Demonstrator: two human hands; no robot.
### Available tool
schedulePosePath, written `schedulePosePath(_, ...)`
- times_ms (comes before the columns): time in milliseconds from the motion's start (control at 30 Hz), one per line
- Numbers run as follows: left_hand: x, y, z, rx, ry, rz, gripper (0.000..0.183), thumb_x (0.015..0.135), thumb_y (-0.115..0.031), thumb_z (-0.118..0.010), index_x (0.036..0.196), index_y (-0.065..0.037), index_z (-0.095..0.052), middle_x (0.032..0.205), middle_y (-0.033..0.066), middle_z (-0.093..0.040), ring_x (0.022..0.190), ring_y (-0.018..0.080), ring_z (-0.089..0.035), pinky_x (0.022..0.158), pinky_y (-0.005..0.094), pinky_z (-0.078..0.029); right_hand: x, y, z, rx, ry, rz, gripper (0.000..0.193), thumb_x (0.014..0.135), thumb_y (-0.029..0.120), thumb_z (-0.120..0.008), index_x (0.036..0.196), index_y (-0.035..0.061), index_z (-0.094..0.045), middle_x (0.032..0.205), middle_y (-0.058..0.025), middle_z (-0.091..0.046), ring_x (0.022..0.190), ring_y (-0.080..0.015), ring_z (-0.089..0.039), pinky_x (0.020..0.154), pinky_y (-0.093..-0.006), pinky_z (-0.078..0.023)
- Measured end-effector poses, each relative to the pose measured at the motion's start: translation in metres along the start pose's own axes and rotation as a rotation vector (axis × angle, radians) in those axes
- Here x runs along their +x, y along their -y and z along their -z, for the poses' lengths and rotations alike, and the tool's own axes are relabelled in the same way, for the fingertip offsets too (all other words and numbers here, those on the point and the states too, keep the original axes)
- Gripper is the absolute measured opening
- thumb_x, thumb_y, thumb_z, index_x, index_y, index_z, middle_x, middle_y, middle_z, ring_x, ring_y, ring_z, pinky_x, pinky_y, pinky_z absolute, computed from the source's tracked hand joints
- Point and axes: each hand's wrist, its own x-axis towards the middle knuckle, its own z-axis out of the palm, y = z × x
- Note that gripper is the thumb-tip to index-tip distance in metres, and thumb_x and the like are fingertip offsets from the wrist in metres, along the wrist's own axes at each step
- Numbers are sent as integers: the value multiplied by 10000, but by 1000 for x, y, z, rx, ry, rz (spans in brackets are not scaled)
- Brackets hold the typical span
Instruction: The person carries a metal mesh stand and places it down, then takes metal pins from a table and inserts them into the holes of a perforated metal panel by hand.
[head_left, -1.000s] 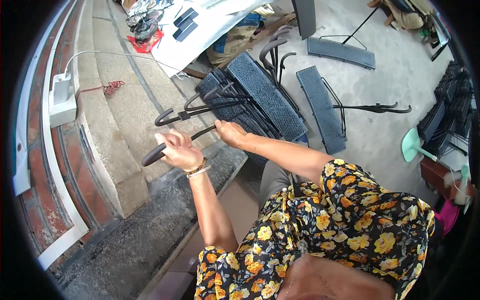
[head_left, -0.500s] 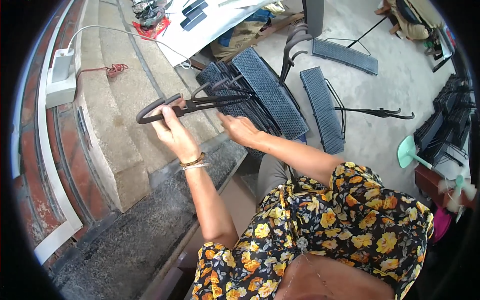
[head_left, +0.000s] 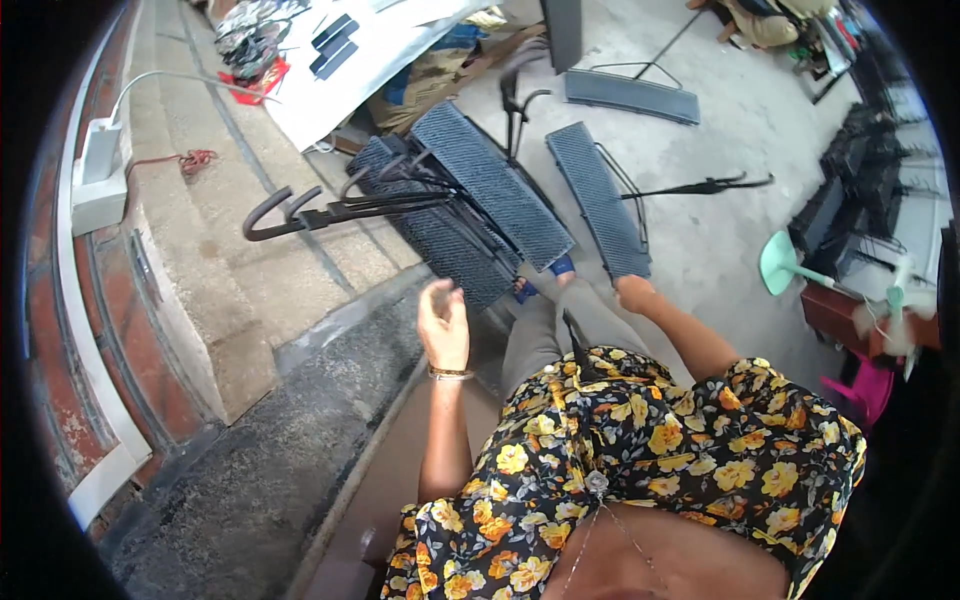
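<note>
Before the person lie stacked panels (head_left: 492, 185), their handles (head_left: 316, 218) reaching left over the stone step (head_left: 215, 240). Right of the stack, a single panel (head_left: 600, 200) lies on the floor (head_left: 700, 150), a farther panel (head_left: 632, 96) behind it. Beyond the step, flat blocks (head_left: 334, 47) lie on a sheet (head_left: 385, 55).

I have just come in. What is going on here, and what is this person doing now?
A person in a flowered top is beside a pile of dark textured panels. Hooked rods extend from the pile over a pale stone step. The left hand is near the pile, fingers slightly curled, and appears to hold nothing. The right hand is at the near end of a separate panel; I cannot tell whether it touches it.
</note>
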Motion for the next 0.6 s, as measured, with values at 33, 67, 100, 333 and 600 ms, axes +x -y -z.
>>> schedulePosePath(33, -8, 19, 4, 104, 49, 25, 158, 851, -23, -552, 1008, -10, -555, 905, 59, -626, 824, 130, -614, 711, 254, -488, -4, -18, -11, -19, 20, -77, 189, 761, 161, -560, 842, 17, -651, 876, -213, -640, 873, -344, -622, 751, -442, -502)
schedulePosePath(67, -16, 35, 8, 206, 100, 48, 125, 843, -8, -554, 967, -6, -569, 868, 61, -622, 774, 135, -616, 697, 266, -490, -11, -34, -22, -33, 23, -83, 189, 761, 161, -560, 842, 17, -651, 876, -213, -640, 873, -344, -622, 751, -442, -502)
schedulePosePath(100, -22, 47, 15, 199, 97, 55, 125, 843, -8, -554, 967, -6, -569, 868, 61, -622, 774, 135, -616, 697, 266, -490, -18, -43, -37, 90, -21, -122, 187, 753, 150, -551, 845, 29, -660, 864, -210, -643, 855, -337, -626, 745, -430, -504)
schedulePosePath(333, -61, 112, 63, 634, 278, 14, 92, 805, -82, -579, 891, -50, -576, 878, 135, -625, 784, 304, -619, 682, 391, -491, -55, -51, -107, 451, 117, -240, 195, 752, 120, -529, 844, 16, -667, 718, -140, -659, 655, -209, -657, 649, -329, -520)
schedulePosePath(600, -115, 170, 147, 741, 324, 249, 128, 787, -132, -601, 896, -66, -591, 851, 145, -633, 806, 314, -619, 711, 413, -496, -23, 21, -92, 711, -40, -108, 205, 802, 30, -512, 968, -11, -625, 708, -107, -637, 658, -214, -651, 606, -319, -514)
